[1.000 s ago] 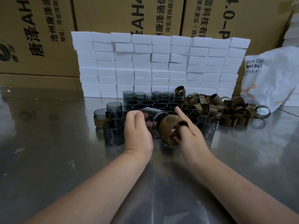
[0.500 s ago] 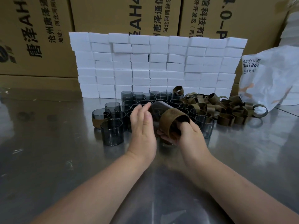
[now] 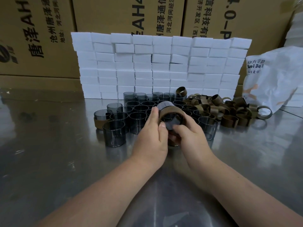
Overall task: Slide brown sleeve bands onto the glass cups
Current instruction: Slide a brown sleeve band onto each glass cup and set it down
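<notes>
A shiny grey metal table top (image 3: 49, 161) fills the lower part of the view and reflects a soft light in pale patches. At its far side stands a wall of white rectangular foam blocks (image 3: 160, 66), stacked in many rows. Behind this wall, large brown cardboard cartons (image 3: 114, 13) with black printed Chinese characters close the view. On the right lies a crumpled white plastic bag (image 3: 275, 79) with blue and orange print.
</notes>
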Tool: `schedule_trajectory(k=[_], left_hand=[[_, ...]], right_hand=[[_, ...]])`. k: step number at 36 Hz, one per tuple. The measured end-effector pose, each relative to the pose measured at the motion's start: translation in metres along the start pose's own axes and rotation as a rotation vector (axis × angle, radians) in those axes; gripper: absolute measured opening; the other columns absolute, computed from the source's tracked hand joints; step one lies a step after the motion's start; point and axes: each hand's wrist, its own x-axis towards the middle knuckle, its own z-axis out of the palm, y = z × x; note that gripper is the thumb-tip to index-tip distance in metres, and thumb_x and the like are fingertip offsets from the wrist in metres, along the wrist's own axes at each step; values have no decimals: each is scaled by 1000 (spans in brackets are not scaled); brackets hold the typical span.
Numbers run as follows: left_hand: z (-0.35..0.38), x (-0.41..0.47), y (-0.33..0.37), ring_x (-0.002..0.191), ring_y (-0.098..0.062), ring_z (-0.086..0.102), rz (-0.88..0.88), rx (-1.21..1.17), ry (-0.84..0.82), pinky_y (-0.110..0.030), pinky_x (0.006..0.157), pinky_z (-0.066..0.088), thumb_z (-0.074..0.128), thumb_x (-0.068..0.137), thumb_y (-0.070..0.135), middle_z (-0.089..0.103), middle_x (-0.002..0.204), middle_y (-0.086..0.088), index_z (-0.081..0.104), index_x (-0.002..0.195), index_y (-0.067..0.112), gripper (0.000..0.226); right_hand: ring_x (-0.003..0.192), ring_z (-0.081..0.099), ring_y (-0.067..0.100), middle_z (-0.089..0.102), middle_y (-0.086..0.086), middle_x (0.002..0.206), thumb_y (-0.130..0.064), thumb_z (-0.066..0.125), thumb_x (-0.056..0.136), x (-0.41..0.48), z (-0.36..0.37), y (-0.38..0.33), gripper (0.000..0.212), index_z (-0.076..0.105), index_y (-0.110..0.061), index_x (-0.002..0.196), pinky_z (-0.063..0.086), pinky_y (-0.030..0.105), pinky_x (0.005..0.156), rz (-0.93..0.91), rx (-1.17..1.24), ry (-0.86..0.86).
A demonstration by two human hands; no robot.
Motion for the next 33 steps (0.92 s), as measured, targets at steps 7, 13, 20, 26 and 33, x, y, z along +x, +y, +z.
schedule_trajectory(k=[7,13,20,26,33], left_hand=[[-7,5,2,131,-14,38,9,-6,14,-22,106,27,31,98,20,42,143,-5,25,146,16,48],[-13,7,6,128,-13,41,58,12,7,-18,105,29,24,86,34,46,140,-5,34,142,11,61],[-13,9,7,121,-20,51,58,-42,57,-38,102,41,29,87,33,56,130,-11,47,134,6,56],[-12,9,5,113,-22,57,42,-95,105,-43,95,47,33,88,35,59,124,-9,51,130,8,54],[-13,10,3,106,-16,61,50,-137,162,-42,89,52,37,88,32,60,111,6,56,126,13,46]], right_hand=[[105,63,24,68,7,110,11,53,78,3,-7,-4,56,52,-8,131,51,43,93,9,-33,11],[107,62,23,65,8,117,10,57,73,6,-14,-4,63,50,-6,133,52,43,92,11,-13,19],[98,67,23,71,1,101,-7,60,55,9,-13,-5,72,57,-9,127,56,39,84,-11,1,47],[96,68,23,73,-2,95,-7,62,56,8,-14,-5,67,61,-13,122,55,41,85,-27,-4,49],[95,68,24,73,0,91,12,55,78,10,-15,-3,48,63,-14,118,55,23,67,-32,82,30]])
